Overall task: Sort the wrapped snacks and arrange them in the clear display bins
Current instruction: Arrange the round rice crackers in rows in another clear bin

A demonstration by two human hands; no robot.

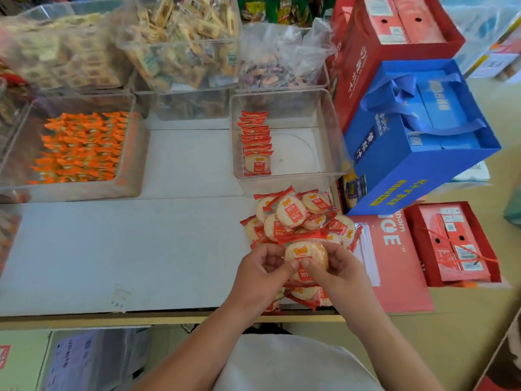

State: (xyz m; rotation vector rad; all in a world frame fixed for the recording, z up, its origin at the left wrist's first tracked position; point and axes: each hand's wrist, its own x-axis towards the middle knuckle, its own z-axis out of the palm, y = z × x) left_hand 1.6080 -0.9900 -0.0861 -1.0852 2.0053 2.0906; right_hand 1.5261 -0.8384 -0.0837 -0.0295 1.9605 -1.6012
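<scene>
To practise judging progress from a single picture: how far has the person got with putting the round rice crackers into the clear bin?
Done: one row of rice crackers stands along the left side of the clear bin; the rest of its floor is bare. In hand: the left hand and right hand together pinch one cracker packet. Left: the loose pile on the table before the bin.
</scene>
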